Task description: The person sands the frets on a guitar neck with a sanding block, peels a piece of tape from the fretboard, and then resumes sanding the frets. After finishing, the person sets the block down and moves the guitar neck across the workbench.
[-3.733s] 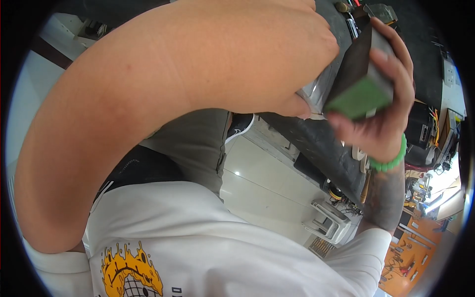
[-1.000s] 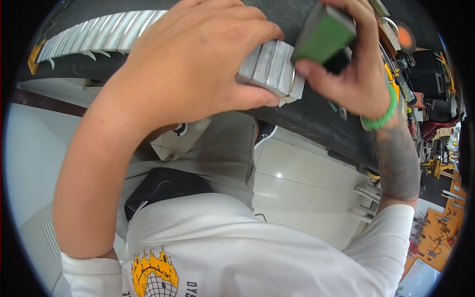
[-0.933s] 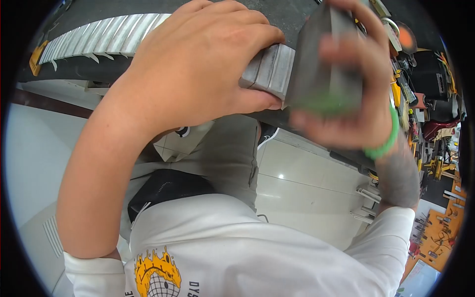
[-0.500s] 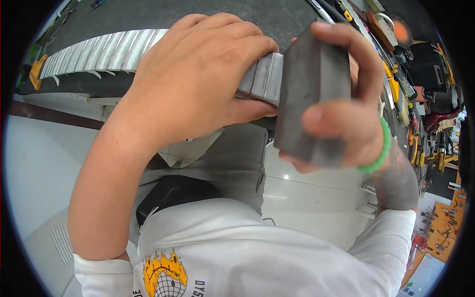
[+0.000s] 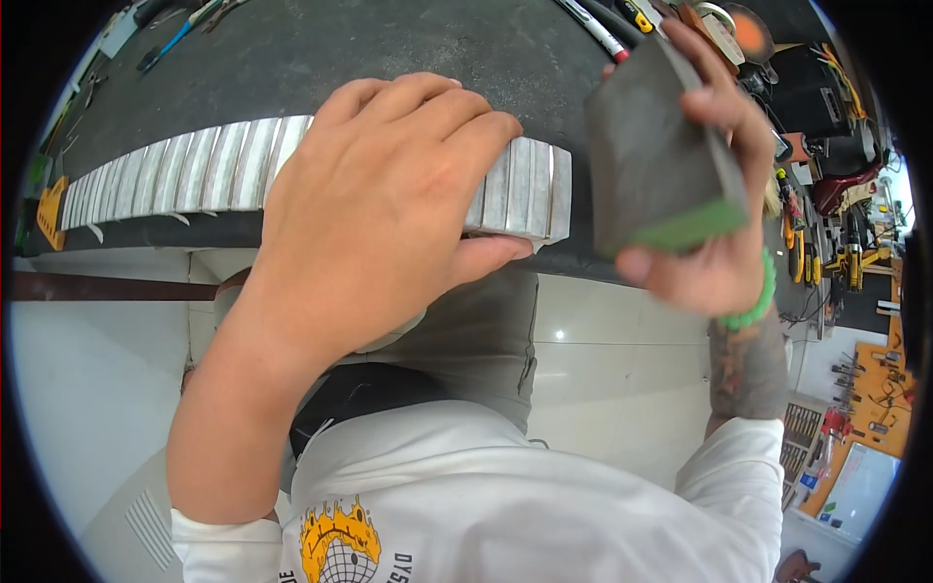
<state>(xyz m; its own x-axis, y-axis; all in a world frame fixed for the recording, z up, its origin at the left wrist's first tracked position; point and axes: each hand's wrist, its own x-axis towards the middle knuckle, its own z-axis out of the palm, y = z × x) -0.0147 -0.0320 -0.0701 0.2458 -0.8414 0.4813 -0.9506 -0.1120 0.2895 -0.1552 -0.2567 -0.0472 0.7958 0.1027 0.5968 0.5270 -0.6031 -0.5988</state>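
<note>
A long row of narrow grey-white metallic blocks (image 5: pixel 225 163) lies along the front edge of the dark table. My left hand (image 5: pixel 389 185) is wrapped over the right part of this row, thumb on the near side and fingers on the far side. Beyond it the row's right end shows bare. To the right, my right hand (image 5: pixel 724 185) grips a dark grey block (image 5: pixel 651 146) with a green lower face. That block is held tilted, apart from the row's end, and is slightly blurred. A green bead bracelet circles my right wrist.
The dark table (image 5: pixel 389 44) spans the top. An orange-yellow piece (image 5: pixel 51 214) stands at the row's left end. Pens, a yellow cutter (image 5: pixel 634 15) and hand tools (image 5: pixel 799 233) lie at the right. A blue-handled tool (image 5: pixel 175 44) is at the back left.
My right hand has moved the dark block away from the row's end and tilted it, showing its green face. The row's end is now uncovered. The view has shifted, with more table visible.
</note>
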